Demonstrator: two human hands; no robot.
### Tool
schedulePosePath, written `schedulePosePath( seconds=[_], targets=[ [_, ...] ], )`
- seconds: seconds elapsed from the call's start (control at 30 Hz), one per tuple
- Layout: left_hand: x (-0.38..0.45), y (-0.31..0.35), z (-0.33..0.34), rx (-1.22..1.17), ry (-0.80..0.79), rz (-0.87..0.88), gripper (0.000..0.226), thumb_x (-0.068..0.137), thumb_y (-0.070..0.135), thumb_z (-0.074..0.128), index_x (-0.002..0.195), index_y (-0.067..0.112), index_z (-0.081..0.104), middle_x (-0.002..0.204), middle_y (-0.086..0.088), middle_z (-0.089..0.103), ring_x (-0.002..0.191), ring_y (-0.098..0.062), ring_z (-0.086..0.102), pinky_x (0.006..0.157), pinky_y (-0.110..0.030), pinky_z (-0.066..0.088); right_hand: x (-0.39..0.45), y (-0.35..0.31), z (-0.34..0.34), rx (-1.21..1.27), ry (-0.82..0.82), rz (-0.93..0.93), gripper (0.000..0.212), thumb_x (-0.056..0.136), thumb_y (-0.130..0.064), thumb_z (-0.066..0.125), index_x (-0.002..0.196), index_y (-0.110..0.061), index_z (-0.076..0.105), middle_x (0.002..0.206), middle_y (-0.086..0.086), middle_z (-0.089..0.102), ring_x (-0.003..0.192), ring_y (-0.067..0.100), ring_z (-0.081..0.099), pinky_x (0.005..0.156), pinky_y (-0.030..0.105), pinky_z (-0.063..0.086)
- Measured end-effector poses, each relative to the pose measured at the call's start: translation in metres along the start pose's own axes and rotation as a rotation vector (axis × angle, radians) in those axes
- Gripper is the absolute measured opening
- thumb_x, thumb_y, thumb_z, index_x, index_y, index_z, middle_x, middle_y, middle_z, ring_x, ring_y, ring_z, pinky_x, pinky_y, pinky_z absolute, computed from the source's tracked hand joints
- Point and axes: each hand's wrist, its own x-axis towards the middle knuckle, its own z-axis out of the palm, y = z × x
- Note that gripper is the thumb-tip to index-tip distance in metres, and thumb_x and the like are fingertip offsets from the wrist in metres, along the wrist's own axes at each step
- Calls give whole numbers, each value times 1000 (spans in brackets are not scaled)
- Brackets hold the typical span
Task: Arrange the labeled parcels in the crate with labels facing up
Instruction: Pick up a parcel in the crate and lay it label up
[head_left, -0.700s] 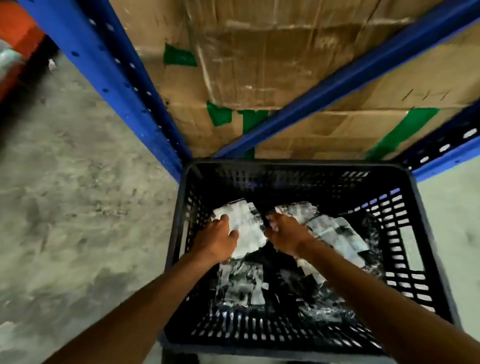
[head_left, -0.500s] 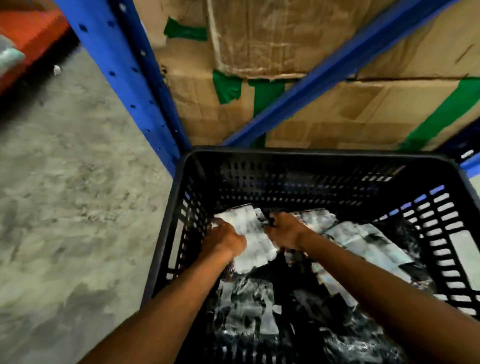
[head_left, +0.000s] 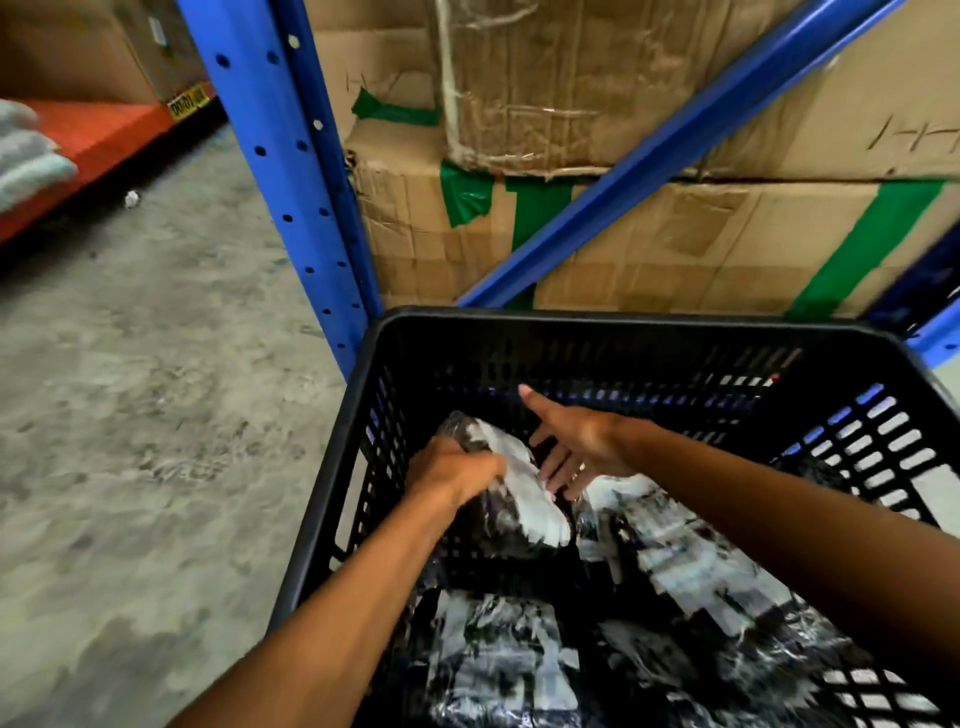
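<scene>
A left hand (head_left: 457, 475) gripped a parcel (head_left: 511, 499) in the crate (head_left: 623, 332), apparently label-up, while the right hand (head_left: 576, 441) spread open, empty, to steady it.

A black slatted crate (head_left: 597, 332) held several white-labelled parcels (head_left: 691, 566), standing beside the grey concrete floor (head_left: 130, 467).

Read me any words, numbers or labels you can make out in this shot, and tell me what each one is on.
No text here can be read with confidence.
Yellow tag on the orange shelf edge: dark characters, too blurred to read.
White labels on the parcel gripped by the left hand, and on the other parcels in the black crate: print smeared, unreadable.
Cardboard box upper right: scratchy pen marks, not legible.
</scene>
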Motion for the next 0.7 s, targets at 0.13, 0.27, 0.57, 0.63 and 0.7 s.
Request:
schedulePosePath(
  seconds=[0.13, 0.27, 0.57, 0.63, 0.7],
  targets=[
    [-22, 24, -7, -324, -254, 18, 7, 75, 8, 57, 73, 13, 58, 74, -4, 63, 64, -15, 63, 61, -24, 47, 5, -9, 6, -37, 57, -13, 100, 72, -87, 26, 139, -15, 46, 133, 17, 55, 118, 36, 56, 97, 50, 47],
    [-32, 25, -1, -367, -386, 5, 29, 82, -7, 42, 101, 11, 56, 79, -6, 63, 71, -16, 63, 72, -29, 48, 9, 2, 7, -126, 263, -83, 87, 67, -76, 57, 121, -7, 62, 111, 13, 68, 90, 26, 68, 73, 31, 55],
    [-16, 5, 6, -543, -139, -169, 43, 98, 36, 44, 128, 8, 58, 113, -16, 63, 99, -31, 61, 66, -27, 47, -15, 19, -24, 203, 78, -234, 48, 86, -46, 62, 109, -4, 69, 105, 16, 75, 94, 28, 72, 86, 44, 58],
    [-13, 5, 10, -634, -181, -188, 43, 96, 47, 43, 109, 14, 67, 92, -11, 66, 76, -26, 62, 49, -24, 52, -20, 28, -33, 407, -44, -249, 46, 88, -46, 59, 108, -7, 71, 107, 16, 75, 92, 24, 74, 77, 38, 61],
    [-7, 2, 12, -638, -177, -198, 50, 94, 51, 45, 119, 12, 63, 101, -11, 68, 80, -26, 63, 62, -29, 54, -16, 35, -33, 483, -47, -229, 45, 90, -46, 54, 108, -9, 72, 107, 13, 75, 93, 22, 73, 76, 36, 61]
  ],
)
